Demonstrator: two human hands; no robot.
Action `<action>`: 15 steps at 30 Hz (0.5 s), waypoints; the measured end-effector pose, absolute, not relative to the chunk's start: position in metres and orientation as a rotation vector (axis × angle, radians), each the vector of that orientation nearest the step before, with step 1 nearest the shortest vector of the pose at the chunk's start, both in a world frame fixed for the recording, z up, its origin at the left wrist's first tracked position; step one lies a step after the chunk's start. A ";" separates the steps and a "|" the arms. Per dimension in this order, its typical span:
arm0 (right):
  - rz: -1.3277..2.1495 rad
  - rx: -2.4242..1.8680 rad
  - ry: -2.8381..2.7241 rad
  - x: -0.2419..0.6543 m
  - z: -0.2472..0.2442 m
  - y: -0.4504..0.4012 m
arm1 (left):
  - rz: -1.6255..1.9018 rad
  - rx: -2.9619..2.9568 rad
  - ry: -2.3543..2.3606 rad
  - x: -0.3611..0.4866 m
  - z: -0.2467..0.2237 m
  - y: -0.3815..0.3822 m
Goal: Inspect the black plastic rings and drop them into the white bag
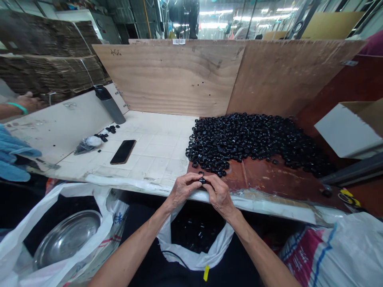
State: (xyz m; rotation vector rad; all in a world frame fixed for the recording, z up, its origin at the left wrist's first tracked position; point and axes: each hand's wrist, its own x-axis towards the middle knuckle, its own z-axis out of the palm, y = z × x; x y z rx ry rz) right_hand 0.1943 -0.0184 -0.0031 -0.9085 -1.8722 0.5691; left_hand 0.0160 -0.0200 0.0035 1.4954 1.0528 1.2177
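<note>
Between the fingertips of both hands is a small black ring-like part (202,181), held over the table's front edge. My left hand (184,188) pinches it from the left, and my right hand (219,193) pinches it from the right. Just beyond the fingers a large heap of similar black parts (248,137) covers the brown sheet (254,175). Below my hands an open white sack (196,259) holds many black pieces. Fine detail of the held part is too small to make out.
A phone (123,152), a dark bottle (110,104) and a small plastic bag (86,145) are on the left. Wooden boards (173,79) wall the back. A metal bowl (68,235) sits in another sack. A white box (347,129) stands right. Another person's hand (30,103) shows far left.
</note>
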 end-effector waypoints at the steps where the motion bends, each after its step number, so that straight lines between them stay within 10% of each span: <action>1: 0.567 -0.900 -1.860 0.194 -0.004 -0.019 | 1.214 1.475 1.058 0.016 0.003 -0.020; 15: 0.372 -1.067 -1.758 0.182 -0.028 -0.018 | 1.276 1.583 1.039 0.014 0.006 -0.023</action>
